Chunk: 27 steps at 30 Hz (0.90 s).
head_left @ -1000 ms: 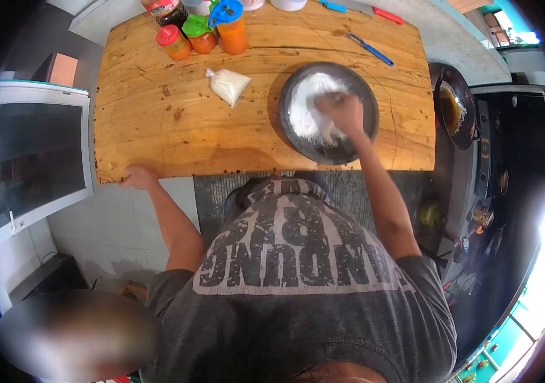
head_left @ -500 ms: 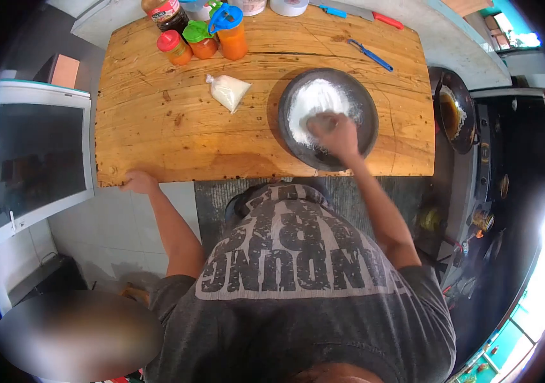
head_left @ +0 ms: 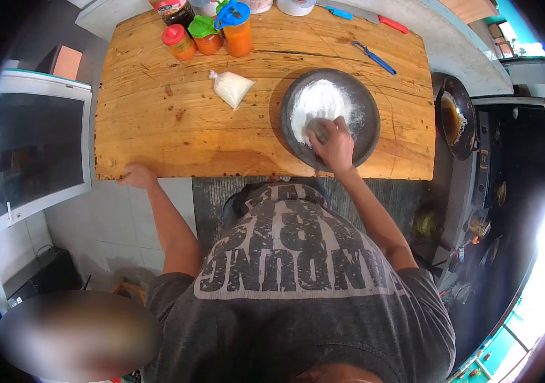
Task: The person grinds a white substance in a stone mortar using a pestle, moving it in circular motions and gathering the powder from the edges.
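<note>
Stone mortar of white powder sits under the right hand, which is curled around a pestle. The left hand has its fingers curled over the near counter edge.

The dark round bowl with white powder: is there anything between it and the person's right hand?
Nothing visible does. The right hand is inside the bowl, at its near side, closed on a small grey stone that touches the white powder. The left hand rests on the table edge.
</note>
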Each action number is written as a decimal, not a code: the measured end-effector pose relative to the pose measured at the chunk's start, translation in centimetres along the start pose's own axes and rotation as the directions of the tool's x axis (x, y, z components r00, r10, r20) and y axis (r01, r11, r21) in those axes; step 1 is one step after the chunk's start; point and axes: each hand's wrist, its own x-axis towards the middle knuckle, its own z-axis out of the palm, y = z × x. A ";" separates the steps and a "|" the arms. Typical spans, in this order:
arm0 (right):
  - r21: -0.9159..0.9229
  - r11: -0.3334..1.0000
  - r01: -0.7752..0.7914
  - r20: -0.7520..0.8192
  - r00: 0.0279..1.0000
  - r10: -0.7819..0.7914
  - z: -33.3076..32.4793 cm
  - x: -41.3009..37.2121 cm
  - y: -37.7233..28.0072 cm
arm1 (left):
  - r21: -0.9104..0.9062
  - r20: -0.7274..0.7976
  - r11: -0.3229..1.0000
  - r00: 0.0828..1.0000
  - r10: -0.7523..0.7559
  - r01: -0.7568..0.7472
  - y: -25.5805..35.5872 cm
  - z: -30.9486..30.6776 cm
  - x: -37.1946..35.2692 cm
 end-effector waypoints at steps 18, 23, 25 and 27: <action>-0.058 0.994 -0.094 -0.020 0.995 0.093 -0.5 4.6 2.0 | -0.131 0.052 0.991 0.999 0.017 -0.010 -0.2 -0.1 0.3; 0.177 0.947 -0.269 0.232 0.946 0.226 -3.6 3.1 5.6 | -0.120 0.030 0.991 0.998 0.060 -0.056 -0.3 0.1 0.3; 0.164 0.984 -0.074 0.068 0.996 0.064 -3.7 -1.5 5.3 | -0.043 0.028 0.998 0.999 0.045 -0.043 1.3 -0.4 -1.2; 0.008 0.998 -0.057 -0.009 0.998 0.057 -2.4 -2.3 2.4 | 0.003 0.031 0.999 0.999 0.034 -0.034 1.6 -1.1 -1.6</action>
